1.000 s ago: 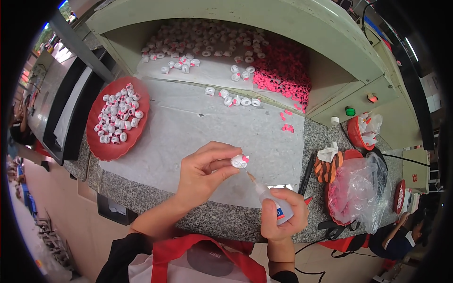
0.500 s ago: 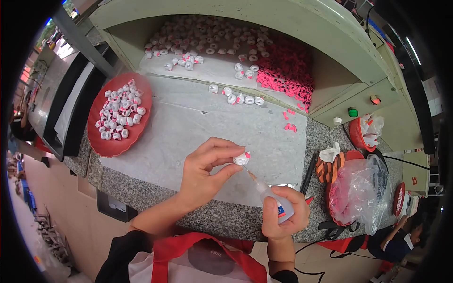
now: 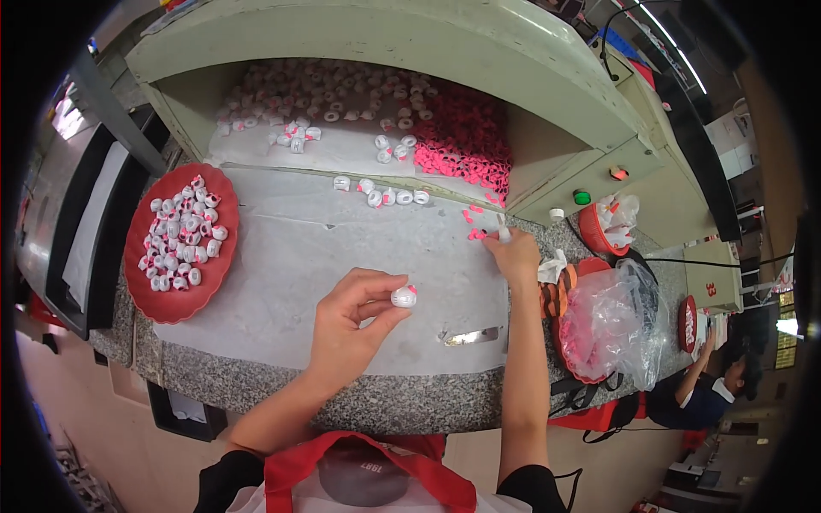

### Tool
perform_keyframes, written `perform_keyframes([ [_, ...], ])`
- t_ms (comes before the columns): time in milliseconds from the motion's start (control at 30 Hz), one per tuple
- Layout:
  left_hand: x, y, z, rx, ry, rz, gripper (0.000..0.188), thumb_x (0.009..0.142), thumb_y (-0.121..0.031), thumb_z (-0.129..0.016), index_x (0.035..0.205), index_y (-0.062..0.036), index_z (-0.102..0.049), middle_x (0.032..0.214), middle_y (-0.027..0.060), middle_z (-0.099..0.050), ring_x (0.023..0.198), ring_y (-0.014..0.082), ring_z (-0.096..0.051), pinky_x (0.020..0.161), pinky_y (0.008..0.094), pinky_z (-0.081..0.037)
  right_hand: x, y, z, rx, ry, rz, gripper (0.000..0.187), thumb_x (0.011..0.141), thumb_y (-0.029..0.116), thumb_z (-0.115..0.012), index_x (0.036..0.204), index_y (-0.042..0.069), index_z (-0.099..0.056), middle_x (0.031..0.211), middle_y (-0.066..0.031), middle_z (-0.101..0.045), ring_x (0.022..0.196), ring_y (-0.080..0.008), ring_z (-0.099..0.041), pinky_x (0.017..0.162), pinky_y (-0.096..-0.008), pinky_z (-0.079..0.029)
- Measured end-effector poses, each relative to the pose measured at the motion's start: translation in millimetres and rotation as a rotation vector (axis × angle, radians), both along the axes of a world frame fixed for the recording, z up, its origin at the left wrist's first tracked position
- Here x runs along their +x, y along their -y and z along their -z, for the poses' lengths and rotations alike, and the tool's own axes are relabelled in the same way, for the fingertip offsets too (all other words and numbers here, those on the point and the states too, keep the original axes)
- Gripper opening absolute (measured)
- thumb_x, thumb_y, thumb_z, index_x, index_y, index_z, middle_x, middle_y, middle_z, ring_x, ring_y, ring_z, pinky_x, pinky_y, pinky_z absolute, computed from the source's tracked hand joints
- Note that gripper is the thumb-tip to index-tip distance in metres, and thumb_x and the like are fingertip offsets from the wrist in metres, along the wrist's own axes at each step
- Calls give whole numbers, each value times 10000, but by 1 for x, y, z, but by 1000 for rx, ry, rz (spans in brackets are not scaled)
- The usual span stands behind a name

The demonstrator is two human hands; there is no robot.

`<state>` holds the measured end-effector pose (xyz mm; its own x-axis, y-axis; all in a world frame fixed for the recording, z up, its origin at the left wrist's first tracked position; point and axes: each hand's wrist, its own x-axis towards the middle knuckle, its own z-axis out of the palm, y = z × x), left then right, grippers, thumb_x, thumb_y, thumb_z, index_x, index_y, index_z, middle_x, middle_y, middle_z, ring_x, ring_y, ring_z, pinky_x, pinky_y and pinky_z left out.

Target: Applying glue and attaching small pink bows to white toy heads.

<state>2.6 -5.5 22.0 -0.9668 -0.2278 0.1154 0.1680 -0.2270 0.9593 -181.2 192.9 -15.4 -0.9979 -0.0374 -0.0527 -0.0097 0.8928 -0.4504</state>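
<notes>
My left hand (image 3: 355, 321) pinches a small white ring-shaped piece with a pink spot (image 3: 404, 297) between thumb and fingertips, above the white paper sheet (image 3: 282, 274). Farther right, my right hand (image 3: 516, 255) is closed at the paper's right edge. From its fingers sticks the pale end of a squeeze bottle (image 3: 503, 227); most of the bottle is hidden by the hand. Just left of those fingers lie a few loose pink pieces (image 3: 475, 233). A short row of similar white pieces (image 3: 389, 197) sits along the shelf's front edge.
A red scalloped tray (image 3: 137, 282) with many white pieces stands at left. Under the green-grey hood (image 3: 342, 30) lie piles of white and pink pieces. A metal strip (image 3: 472, 338) rests on the paper. At right are a red basket (image 3: 590, 229) and plastic bags (image 3: 624, 321).
My right hand has moved the bottle away from the white piece, up and right beside the loose pink pieces. The left hand still holds its piece. The view has shifted, and the metal strip shows fully.
</notes>
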Motion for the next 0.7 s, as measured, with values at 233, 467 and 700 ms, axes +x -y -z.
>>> perform_keyframes([
  [233, -7, -5, 14, 39, 78, 23, 327, 733, 125, -568, 1043, 27, -532, 994, 74, -523, 923, 151, -565, 788, 244, -479, 50, -6, 10, -192, -164, -22, 184, 674, 133, -638, 803, 3, -620, 628, -91, -595, 527, -143, -549, 501, -293, -440],
  [467, -8, -11, 14, 157, 144, 32, 308, 747, 86, -577, 1045, 17, -539, 983, 64, -515, 923, 147, -571, 794, 231, -485, 85, 14, -31, -924, 207, -69, 270, 720, -3, -568, 989, -7, -592, 734, -61, -620, 538, -68, -522, 421, -179, -393],
  [700, -6, -9, 13, 26, 50, -11, 326, 744, 131, -549, 1054, 32, -527, 1025, 70, -484, 959, 158, -548, 818, 251, -475, 118, 35, -53, -1141, 235, -158, 148, 698, -34, -621, 844, -13, -601, 852, -120, -614, 582, -99, -542, 452, -187, -418],
])
